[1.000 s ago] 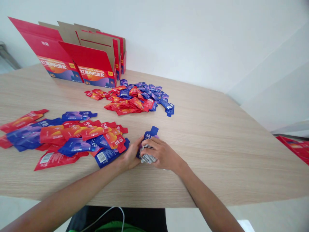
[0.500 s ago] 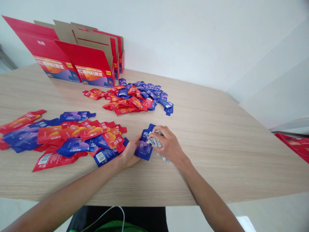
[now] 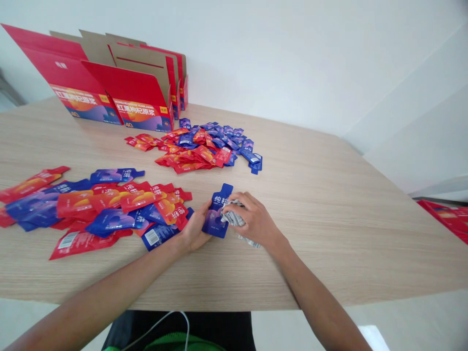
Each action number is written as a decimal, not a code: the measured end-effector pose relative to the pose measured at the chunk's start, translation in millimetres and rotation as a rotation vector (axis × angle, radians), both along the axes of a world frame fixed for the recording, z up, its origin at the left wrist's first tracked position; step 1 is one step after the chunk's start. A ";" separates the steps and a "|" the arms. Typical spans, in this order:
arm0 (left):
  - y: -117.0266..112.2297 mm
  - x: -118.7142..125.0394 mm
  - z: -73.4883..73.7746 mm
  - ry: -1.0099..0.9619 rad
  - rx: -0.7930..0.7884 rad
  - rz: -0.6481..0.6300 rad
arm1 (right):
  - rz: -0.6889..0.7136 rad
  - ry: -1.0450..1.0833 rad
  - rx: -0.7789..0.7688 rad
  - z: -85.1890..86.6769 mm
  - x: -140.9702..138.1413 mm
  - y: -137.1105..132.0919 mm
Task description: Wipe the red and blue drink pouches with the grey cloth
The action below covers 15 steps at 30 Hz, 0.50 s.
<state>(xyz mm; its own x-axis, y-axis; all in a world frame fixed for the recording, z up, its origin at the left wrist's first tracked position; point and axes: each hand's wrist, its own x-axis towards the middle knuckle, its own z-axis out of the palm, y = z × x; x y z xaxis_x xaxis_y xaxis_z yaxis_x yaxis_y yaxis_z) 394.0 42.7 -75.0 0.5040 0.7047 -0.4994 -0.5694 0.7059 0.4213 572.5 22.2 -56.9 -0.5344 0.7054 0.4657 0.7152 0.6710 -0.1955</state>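
My left hand (image 3: 196, 229) grips a blue spouted pouch (image 3: 215, 222) by its left edge, its printed face turned up and its neck pointing away from me. A crumpled grey-and-white striped cloth (image 3: 234, 216) is bunched in the closed fingers of my right hand (image 3: 256, 219). The cloth rests against the right part of the pouch's face and covers some of it. Left of my left hand lies a spread of red and blue pouches (image 3: 109, 200), overlapping one another on the table.
Beyond my hands, a second heap of smaller-looking red and blue pouches (image 3: 204, 146) lies on the wooden table (image 3: 329, 209). Open red cartons (image 3: 141, 112) stand at the back left near the wall. Something red (image 3: 448, 217) shows beyond the table's right edge.
The pouch has shifted slightly left and tilted a little, with more of its front showing. My right hand and cloth have moved slightly over its face.
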 end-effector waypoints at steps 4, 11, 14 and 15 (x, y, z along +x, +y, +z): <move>-2.3 -0.4 3.6 0.055 0.036 -0.030 | -0.208 0.140 0.068 -2.4 7.3 5.5; 8.3 -23.3 3.8 0.372 0.374 0.070 | -0.338 0.436 0.137 -6.5 13.6 11.4; 23.7 -56.0 25.6 0.606 0.590 0.165 | -0.325 0.453 0.124 -12.0 13.7 14.3; 30.9 -71.3 35.7 0.735 0.680 0.180 | -0.322 0.450 0.114 -14.2 13.3 15.1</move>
<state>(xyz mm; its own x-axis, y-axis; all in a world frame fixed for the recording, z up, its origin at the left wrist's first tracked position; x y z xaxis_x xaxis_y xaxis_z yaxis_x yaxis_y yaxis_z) 322.7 73.6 -39.3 0.0923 0.9898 -0.1085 -0.0815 0.1162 0.9899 585.8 37.2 -71.1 -0.0317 0.7320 0.6805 0.7498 0.4676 -0.4681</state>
